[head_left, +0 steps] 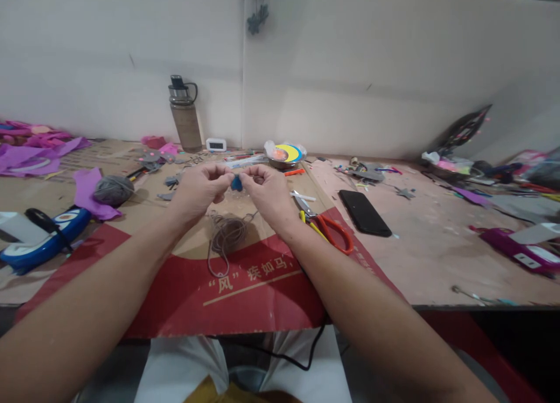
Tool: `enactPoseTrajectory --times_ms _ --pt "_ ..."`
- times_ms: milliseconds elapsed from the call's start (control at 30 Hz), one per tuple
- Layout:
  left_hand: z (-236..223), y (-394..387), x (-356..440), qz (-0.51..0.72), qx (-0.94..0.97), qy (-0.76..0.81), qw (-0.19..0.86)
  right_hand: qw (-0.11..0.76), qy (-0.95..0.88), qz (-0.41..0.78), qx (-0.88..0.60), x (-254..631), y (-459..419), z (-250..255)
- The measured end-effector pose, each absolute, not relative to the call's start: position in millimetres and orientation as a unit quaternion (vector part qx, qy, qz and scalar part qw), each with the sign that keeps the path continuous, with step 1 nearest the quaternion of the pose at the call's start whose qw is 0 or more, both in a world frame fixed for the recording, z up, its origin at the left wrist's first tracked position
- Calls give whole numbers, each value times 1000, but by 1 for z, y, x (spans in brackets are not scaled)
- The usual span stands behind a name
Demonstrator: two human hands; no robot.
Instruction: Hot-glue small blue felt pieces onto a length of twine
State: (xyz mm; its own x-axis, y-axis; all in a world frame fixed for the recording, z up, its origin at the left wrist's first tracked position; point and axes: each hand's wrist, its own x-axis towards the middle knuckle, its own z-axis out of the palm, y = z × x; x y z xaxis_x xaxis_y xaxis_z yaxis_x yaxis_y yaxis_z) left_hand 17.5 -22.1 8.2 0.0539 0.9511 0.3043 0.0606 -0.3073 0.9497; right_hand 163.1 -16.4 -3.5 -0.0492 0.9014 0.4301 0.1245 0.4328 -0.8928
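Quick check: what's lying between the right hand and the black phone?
In the head view, the orange-handled scissors and a white strip lie between the right hand and the black phone, with a slim yellow item beside the scissors.

A small blue piece (237,183) pinched between my two hands.
My left hand (203,187) grips one side with its fingertips, my right hand (265,190) the other, above a loose coil of grey cord (227,235) on the cardboard sheet (262,315). To the right lie scissors (336,234) with orange-red handles, then a black phone (364,213) on the table (431,245). Off to my left, a grey yarn ball (112,190) rests against purple material (87,187); a bottle (186,123) stands near the wall (350,59).
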Motion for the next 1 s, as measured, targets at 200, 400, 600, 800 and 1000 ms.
enactPoseTrajectory --times_ms 200,400,600,800,1000 --pt "8 -18 16 546 523 357 548 579 -578 423 -390 164 -12 -5" --pt "4 -17 16 529 539 386 529 576 -577 428 -390 164 -18 -5" --pt "2 -18 18 544 548 404 490 571 -593 434 -367 158 -22 -7" --pt "4 -21 23 543 528 391 523 596 -518 489 -371 154 -28 -8" --pt "-1 -23 35 586 509 378 504 619 -430 541 -373 148 -29 -10"
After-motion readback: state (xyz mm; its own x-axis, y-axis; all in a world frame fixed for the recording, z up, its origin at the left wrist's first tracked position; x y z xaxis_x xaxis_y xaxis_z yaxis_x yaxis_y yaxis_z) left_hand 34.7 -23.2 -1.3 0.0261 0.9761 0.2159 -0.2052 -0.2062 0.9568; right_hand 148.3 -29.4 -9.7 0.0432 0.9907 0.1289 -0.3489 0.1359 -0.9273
